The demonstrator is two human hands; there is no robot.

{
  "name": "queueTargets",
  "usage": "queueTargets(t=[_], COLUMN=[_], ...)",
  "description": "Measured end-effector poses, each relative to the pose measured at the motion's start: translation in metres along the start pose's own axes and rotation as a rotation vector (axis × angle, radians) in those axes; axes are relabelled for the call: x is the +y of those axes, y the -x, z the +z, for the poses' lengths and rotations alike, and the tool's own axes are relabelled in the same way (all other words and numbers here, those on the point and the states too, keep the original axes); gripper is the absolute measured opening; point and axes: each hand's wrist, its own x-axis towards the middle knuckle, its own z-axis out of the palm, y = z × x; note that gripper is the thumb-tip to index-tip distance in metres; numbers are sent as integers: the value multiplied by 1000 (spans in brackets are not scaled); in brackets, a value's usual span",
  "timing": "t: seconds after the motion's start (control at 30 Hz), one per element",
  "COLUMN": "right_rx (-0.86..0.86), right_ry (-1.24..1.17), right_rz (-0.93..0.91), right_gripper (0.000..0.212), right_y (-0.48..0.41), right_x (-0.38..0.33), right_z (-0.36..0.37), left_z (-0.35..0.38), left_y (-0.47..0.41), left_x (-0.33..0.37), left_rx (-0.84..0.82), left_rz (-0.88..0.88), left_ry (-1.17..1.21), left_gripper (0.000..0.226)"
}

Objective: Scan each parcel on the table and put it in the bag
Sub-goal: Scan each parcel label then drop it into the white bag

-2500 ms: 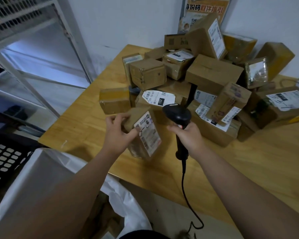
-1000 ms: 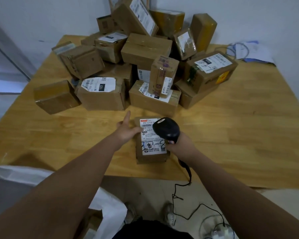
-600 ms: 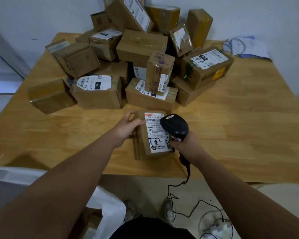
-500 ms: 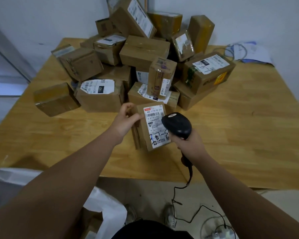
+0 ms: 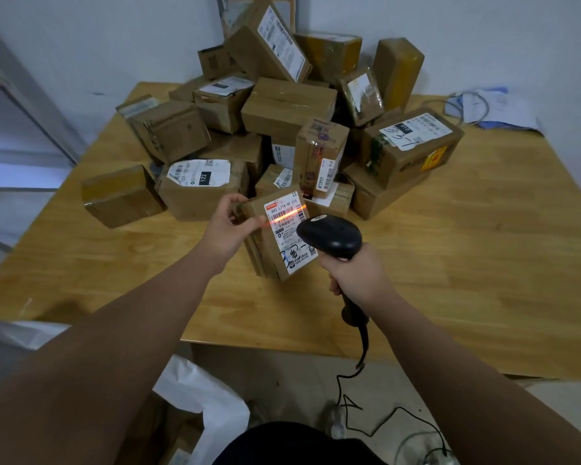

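The left hand [image 5: 227, 226] gripped the small labelled parcel [image 5: 275, 236] above the wooden table [image 5: 483, 263], long axis near upright, label toward the person. The right hand [image 5: 356, 273] clasped the barcode scanner [image 5: 329, 237], its red beam crossing the label's barcode.

A wooden table [image 5: 467, 263] stands in the far corner against pale, bluish-white walls [image 5: 114, 45]. At left runs a grey metal frame [image 5: 31, 105], perhaps a door or shelving. The floor [image 5: 299, 380] below is pale grey.
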Motion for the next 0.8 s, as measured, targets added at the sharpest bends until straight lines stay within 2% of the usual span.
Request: queueTargets(t=[0.43, 0.8], right_rx=[-1, -34], right_ry=[-15, -22], right_rz=[-1, -39], right_gripper=[13, 16], right_y=[-3, 1], right_x=[-3, -8], right_z=[-2, -2], left_z=[2, 3], left_y=[-8, -13], left_x=[-3, -5], left_rx=[8, 20], left_rz=[-19, -29], left_ry=[-8, -17], left_gripper=[33, 34])
